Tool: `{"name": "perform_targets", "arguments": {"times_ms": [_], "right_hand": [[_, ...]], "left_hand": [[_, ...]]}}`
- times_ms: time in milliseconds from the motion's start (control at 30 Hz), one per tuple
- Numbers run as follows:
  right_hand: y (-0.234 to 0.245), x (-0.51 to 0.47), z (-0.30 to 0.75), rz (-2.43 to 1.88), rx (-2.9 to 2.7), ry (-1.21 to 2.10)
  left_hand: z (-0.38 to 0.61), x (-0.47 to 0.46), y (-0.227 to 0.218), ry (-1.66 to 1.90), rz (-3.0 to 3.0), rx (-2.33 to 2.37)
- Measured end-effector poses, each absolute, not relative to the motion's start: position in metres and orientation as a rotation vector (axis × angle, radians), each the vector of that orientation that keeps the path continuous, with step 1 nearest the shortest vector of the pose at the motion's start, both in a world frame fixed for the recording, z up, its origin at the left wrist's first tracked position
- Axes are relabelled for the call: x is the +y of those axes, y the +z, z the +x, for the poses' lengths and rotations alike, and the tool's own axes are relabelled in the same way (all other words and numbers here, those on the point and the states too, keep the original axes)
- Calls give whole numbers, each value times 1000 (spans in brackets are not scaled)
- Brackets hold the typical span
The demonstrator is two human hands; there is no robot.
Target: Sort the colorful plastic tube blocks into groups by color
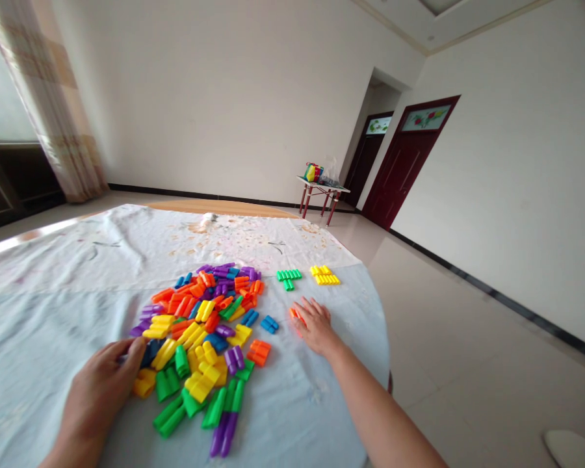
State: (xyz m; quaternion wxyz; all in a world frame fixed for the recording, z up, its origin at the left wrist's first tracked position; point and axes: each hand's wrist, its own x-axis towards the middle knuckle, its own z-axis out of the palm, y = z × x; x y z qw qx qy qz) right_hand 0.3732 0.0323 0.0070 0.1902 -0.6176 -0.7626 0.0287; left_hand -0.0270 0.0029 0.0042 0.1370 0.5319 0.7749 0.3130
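A heap of colourful plastic building blocks (195, 335), made of joined tubes, lies on the cloth-covered table. At its left edge, my left hand (100, 383) is closed around a dark blue block (152, 351), partly hidden by the thumb. To the right of the heap, my right hand (314, 325) reaches over the cloth with its fingers on an orange block (297, 316), mostly covered by them. Just beyond it lie a group of green blocks (288, 277) and a group of yellow blocks (324, 275). A blue block (270, 324) and an orange-red block (259, 352) sit between heap and right hand.
A pale flowered tablecloth (127, 253) covers the round table, whose right edge curves beside my right forearm. Across the room, a small table (324, 186) bears a colourful bag (314, 172) and a clear plastic bag. Dark red doors (409, 162) stand behind.
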Motion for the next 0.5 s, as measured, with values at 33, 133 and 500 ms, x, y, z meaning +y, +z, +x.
{"name": "perform_targets", "arguments": {"times_ms": [33,133,500], "right_hand": [[8,31,376,-1707,-2089,48],[10,23,386,-1585,-1996,19],[0,-5,385,-1498,-2081,132]], "left_hand": [[-27,3,4,911,1535,2239],[-26,3,3,913,1534,2234],[-26,2,6,881,1520,2243]]}}
